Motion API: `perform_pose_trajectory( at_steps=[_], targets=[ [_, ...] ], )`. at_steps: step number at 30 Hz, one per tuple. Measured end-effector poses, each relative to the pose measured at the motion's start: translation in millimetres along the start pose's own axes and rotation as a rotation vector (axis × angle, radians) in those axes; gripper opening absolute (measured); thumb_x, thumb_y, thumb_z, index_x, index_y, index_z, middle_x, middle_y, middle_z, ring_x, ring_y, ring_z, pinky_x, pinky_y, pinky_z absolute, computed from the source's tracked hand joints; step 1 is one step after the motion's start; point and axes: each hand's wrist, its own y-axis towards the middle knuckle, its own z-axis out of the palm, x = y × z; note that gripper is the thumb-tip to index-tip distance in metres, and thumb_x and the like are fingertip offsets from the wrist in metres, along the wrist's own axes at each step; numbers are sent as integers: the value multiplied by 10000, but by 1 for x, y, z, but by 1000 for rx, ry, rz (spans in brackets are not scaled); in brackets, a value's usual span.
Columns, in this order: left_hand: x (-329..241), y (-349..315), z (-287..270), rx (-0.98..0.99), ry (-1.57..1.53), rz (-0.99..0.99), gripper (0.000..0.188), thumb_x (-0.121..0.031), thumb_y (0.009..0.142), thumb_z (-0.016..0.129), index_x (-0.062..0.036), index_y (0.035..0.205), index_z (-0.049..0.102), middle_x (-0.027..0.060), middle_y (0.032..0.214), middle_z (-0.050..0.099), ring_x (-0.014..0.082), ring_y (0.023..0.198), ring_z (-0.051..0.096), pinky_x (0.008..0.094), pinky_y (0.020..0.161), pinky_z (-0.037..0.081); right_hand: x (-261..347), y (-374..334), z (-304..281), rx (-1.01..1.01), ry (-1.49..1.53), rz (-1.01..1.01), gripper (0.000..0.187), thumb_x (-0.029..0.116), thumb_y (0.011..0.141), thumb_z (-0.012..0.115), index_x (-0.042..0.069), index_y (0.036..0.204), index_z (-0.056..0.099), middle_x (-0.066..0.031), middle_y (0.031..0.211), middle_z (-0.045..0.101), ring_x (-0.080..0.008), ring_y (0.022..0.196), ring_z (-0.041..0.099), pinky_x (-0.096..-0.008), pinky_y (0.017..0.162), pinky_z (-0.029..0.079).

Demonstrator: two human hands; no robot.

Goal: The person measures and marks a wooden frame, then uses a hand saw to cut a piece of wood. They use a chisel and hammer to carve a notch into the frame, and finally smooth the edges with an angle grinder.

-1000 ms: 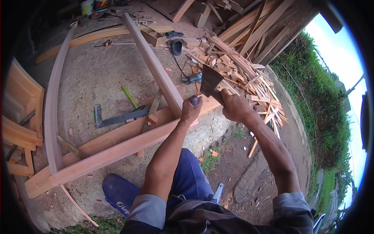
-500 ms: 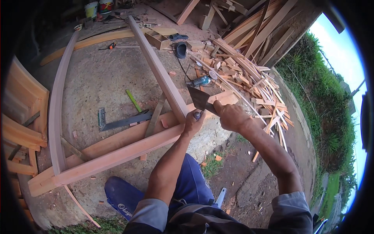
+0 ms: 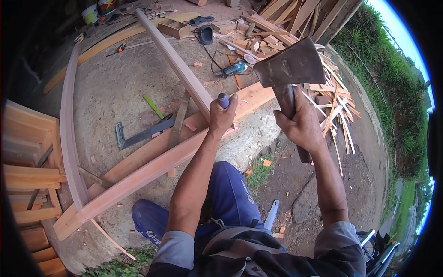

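Observation:
My left hand (image 3: 222, 116) is wrapped round a purple-handled chisel (image 3: 223, 99). Only its handle end sticks up out of the fist; the blade is hidden. The fist stands over the corner where a long wooden beam (image 3: 177, 67) meets the crosswise beam (image 3: 147, 174). To the right, my right hand (image 3: 302, 122) grips the wooden handle of a hatchet (image 3: 291, 64). Its broad dark head is raised, well apart from the chisel. A flat board (image 3: 256, 96) lies under the frame corner.
A metal square (image 3: 146, 135) and a green strip (image 3: 152, 106) lie inside the frame. Beyond the corner is an angle grinder (image 3: 233, 68) with its cord. Wood offcuts (image 3: 272, 44) are heaped at the far right. A handsaw (image 3: 272, 213) lies beside my knee.
My right hand has lifted the hatchet up and to the right, away from the chisel. My left hand still grips the chisel at the corner, its handle now more upright. The view has shifted.

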Motion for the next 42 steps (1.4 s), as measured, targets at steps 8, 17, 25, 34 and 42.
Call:
perform_pose_trajectory(
  at_steps=[8, 17, 25, 34, 42],
  targets=[
    [-1, 2, -1, 75, 63, 4, 374, -209, 997, 713, -59, 682, 577, -42, 624, 540, 56, 596, 453, 314, 521, 392, -7, -21, -6, 66, 3, 131, 498, 131, 850, 745, 52, 1283, 513, -244, 831, 711, -453, 823, 732, -500, 753, 548],
    [-8, -4, 2, 98, 93, 40, 393, -240, 992, 716, -42, 675, 595, -36, 609, 545, 56, 591, 468, 328, 523, 401, 14, -1, -4, 241, -87, 16, 411, 115, 849, 693, 19, 1194, 490, -299, 829, 670, -507, 852, 695, -565, 770, 519],
    [4, 1, 2, 102, 70, 100, 389, -244, 984, 719, -19, 688, 605, -30, 611, 551, 62, 600, 483, 337, 536, 424, 125, 40, -69, -488, 324, -380, 362, 82, 894, 752, 5, 1196, 569, -64, 763, 706, -136, 606, 669, -300, 540, 535],
    [-3, -11, 4, -5, 28, 164, 324, -205, 967, 741, -8, 731, 640, 15, 641, 608, 69, 640, 537, 333, 578, 458, 41, 43, 12, 499, -534, -120, 313, 32, 873, 591, -6, 1142, 436, -278, 782, 688, -468, 802, 728, -558, 790, 582],
    [13, -11, 4, 43, 84, 90, 334, -189, 992, 723, -48, 722, 585, -33, 641, 571, 66, 614, 480, 312, 560, 428, 131, 47, -80, -593, 316, -428, 200, 142, 922, 741, 34, 1048, 630, -95, 692, 676, -163, 516, 645, -287, 480, 507]
  ],
)
